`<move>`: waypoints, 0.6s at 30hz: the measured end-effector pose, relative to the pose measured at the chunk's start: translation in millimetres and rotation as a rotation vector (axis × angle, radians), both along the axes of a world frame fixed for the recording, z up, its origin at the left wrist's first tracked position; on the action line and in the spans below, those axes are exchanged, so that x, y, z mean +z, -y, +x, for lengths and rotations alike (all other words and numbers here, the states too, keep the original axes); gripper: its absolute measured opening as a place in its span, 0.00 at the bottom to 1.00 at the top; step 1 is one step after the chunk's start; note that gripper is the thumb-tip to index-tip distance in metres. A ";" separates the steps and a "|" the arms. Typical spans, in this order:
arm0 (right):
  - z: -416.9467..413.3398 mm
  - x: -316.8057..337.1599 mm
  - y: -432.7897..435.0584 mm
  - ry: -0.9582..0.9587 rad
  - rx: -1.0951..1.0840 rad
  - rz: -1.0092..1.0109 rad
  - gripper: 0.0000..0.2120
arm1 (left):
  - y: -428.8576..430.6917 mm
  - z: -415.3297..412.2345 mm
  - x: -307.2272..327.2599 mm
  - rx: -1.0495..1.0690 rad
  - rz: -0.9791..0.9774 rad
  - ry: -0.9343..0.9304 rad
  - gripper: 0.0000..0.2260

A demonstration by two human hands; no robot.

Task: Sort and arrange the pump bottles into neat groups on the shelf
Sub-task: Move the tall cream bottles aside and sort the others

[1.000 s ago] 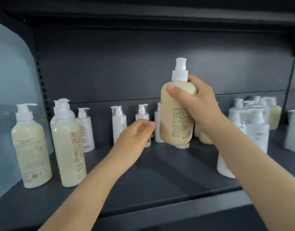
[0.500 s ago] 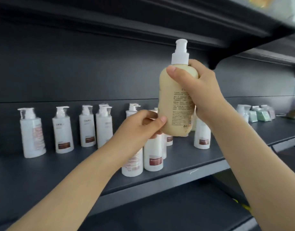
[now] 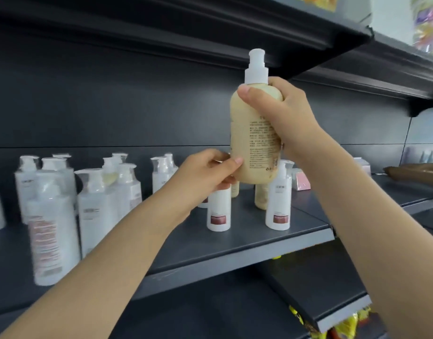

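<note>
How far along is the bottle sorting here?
Midway at best. White bottles cluster loosely at left. The right hand holds a cream bottle above the shelf, the left hand steadying its base. Two white bottles and another cream one stand mixed below, unsorted.

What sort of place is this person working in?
Most likely a shop aisle. Dark metal retail shelving holds rows of near-identical white pump bottles, the hands hold a cream pump bottle, and bright snack-like packets sit on the shelf below.
</note>
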State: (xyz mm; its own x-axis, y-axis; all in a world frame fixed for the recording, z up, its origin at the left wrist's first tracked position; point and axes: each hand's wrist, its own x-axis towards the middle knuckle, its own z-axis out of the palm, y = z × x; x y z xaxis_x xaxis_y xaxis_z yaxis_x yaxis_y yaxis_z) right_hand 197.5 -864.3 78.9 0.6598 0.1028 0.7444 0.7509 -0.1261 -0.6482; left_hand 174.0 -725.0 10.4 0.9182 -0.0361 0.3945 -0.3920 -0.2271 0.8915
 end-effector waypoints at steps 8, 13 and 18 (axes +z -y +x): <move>69.4 7.9 50.9 -0.012 -0.024 -0.016 0.12 | 48.9 67.9 8.6 -0.025 0.033 0.022 0.08; 122.8 16.9 59.1 -0.017 0.014 -0.015 0.15 | 51.7 115.3 33.6 -0.011 0.328 0.052 0.12; 187.6 29.8 49.7 -0.114 0.084 -0.009 0.15 | 39.2 168.9 70.1 0.038 0.558 0.019 0.10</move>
State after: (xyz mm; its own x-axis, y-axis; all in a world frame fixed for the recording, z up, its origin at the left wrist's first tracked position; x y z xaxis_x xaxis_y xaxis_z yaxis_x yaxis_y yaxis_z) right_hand 385.1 -914.0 108.7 0.7285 0.1677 0.6642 0.6810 -0.0716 -0.7288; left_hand 342.9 -764.2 80.4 0.9159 -0.2114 0.3412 -0.3890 -0.6770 0.6248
